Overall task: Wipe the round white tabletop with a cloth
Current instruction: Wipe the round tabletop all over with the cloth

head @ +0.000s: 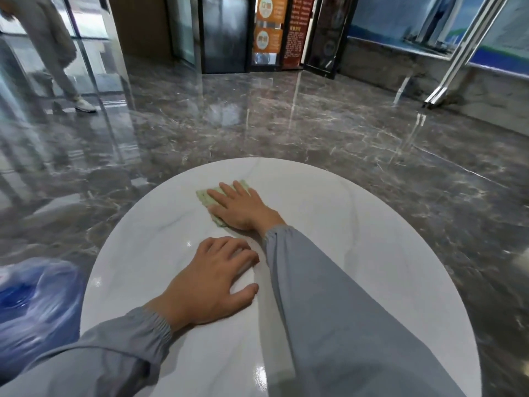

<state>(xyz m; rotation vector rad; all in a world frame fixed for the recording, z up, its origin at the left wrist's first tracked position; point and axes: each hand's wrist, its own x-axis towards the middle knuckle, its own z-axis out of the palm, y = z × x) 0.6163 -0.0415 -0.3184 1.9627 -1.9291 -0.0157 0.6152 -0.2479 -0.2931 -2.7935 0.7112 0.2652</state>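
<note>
Right hand [242, 209] flat, fingers straight, presses the pale green cloth [204, 196] on the round white glossy tabletop [372, 230], far of centre. Left hand [211, 282] rests nearer, fingers relaxed, empty. I judge the ungripped cloth may slip free.

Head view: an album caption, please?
The right hand presses a green cloth on the round white tabletop; the left hand rests nearby.

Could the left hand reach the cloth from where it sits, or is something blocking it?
Probably yes. The left hand rests on the table near the cloth, with only bare table between them. The right hand lies flat over most of the cloth, so only its left edge is free.
</note>
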